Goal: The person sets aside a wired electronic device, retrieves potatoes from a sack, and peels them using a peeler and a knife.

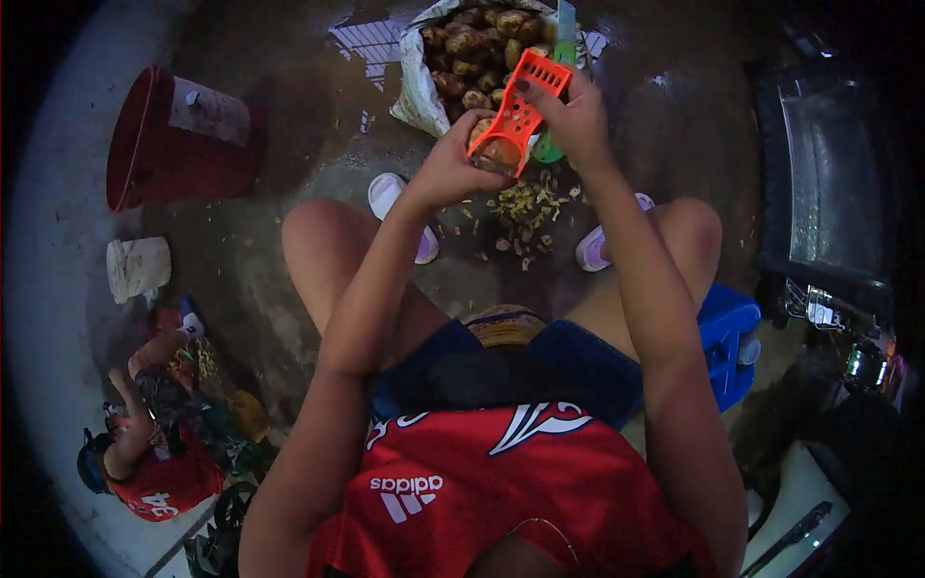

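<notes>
My left hand is closed around a potato, partly hidden by my fingers and the tool over it. My right hand grips an orange plastic peeler with holes and slots, its lower end lying against the potato. Behind my right fingers shows a long green tool with a pale upper end; whether my hand also holds it I cannot tell. Just beyond my hands stands a white sack full of unpeeled potatoes. Peelings lie scattered on the floor below.
A dark red bucket and a small white tub stand to the left. At lower left another person sits near more peelings. To my right are a blue jug and a dark framed object. The floor looks wet.
</notes>
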The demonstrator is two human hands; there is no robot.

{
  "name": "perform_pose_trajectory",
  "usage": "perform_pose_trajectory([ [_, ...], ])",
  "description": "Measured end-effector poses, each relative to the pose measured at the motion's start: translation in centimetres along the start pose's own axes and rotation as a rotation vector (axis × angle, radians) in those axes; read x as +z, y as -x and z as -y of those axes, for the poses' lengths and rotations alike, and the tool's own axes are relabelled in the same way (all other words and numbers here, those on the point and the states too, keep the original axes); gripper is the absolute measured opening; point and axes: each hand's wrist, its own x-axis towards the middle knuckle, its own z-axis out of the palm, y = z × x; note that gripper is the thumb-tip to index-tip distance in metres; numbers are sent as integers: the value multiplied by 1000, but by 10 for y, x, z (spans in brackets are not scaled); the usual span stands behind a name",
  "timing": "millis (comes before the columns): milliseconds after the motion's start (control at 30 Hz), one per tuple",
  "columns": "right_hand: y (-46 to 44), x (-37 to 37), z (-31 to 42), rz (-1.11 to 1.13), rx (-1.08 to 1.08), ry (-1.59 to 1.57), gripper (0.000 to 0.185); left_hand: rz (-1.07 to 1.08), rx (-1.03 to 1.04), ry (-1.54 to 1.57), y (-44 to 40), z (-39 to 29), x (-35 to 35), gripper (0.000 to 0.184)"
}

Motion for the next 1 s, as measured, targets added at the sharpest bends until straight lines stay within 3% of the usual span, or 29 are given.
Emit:
perform_pose_trajectory([
  [100,-14,-23,-22,-148,-162,336,26,46,33,-171,4,-8,-1,67],
  [200,-37,-63,-5,-323,2,-181,25,36,4,-173,13,-9,0,63],
  [333,-13,-23,-3,-195,69,-210,26,-34,32,-125,7,1,0,59],
  [400,4,-2,3,-134,69,-204,26,-50,48,-257,6,6,-1,57],
  [500,4,-7,-3,-121,22,-63,25,16,76,-366,11,4,-3,59],
  [533,-7,-20,-10,-216,16,-43,25,53,94,-388,11,1,-4,61],
  [600,-30,-47,-18,-410,3,-6,26,59,167,-362,12,1,0,63],
  [700,-28,-50,-17,-389,-5,-169,25,37,157,-319,11,0,1,65],
  [800,-17,-42,2,-242,-46,112,25,0,84,-163,9,-9,5,65],
  [933,-23,-53,8,-291,72,-110,25,51,-97,297,9,-11,3,65],
  [1000,-23,-53,12,-282,104,-284,25,62,-30,210,7,-4,0,66],
])
